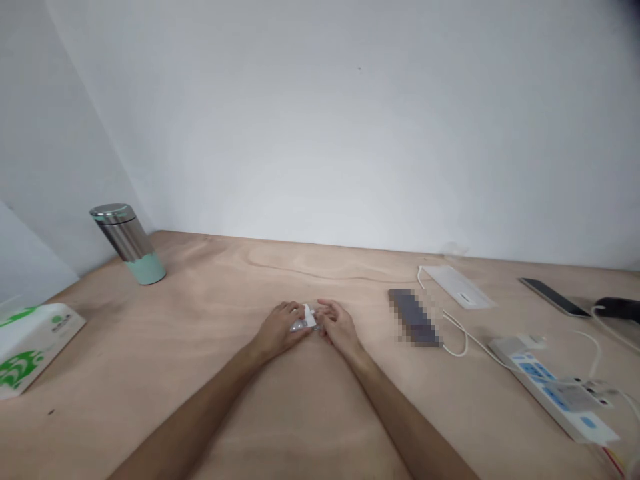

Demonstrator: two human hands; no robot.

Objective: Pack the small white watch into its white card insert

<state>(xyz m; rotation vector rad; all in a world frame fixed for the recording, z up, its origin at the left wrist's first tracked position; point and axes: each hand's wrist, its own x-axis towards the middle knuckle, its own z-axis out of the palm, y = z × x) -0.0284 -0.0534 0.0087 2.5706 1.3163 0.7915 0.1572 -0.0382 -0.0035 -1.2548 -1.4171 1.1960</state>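
Both of my hands meet over the wooden table around a small white and clear, shiny object (309, 316), too small to name. My left hand (281, 328) has its fingers curled over the left side of it, the thumb along the near edge. From the right, my right hand (341, 328) pinches at the other end, its fingertips bent in toward the object. Part of the object is hidden by the fingers of both hands.
A steel and mint-green flask (131, 243) stands at the back left, near a tissue pack (37, 343). To the right lie a pixelated dark device (415, 319), a white face mask (459, 287), a phone (554, 297), and a power strip (550, 387) with white cables.
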